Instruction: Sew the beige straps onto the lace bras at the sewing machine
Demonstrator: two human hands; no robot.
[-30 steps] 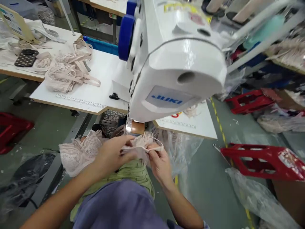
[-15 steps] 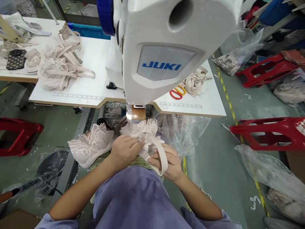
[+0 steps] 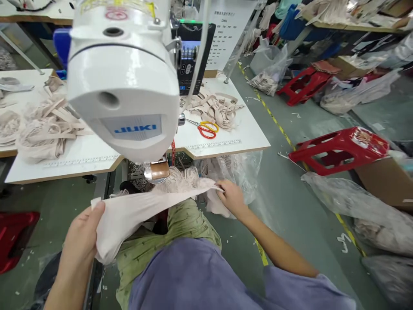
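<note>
Closest in, a purple top [image 3: 193,275] and green patterned trousers [image 3: 183,221] are seen, down in front of the JUKI sewing machine [image 3: 125,90]. The left end of a pale pink bra piece [image 3: 135,209] is gripped in the left hand [image 3: 80,232], fingers closed on the cloth with the thumb on top. The other end is pinched between the closed fingers of the right hand [image 3: 231,197], so it's all held spread out just in front of the machine, kinda sagging on the left. Some lace [image 3: 182,177] is bunched right by the machine's needle end; whether it's all one piece can't be told.

A clear plastic bag [image 3: 253,172] is hung below the white desk [image 3: 248,133], right of the machine. Up top on that same side, red and yellow scissors [image 3: 200,124] are laid beside a tangle of straps [image 3: 222,112]. Left of the machine, a heap of lacy garments [image 3: 48,129] is piled up. A control panel [image 3: 187,71] is mounted behind the machine, and a red stool [image 3: 338,148] is parked well off to its right.
</note>
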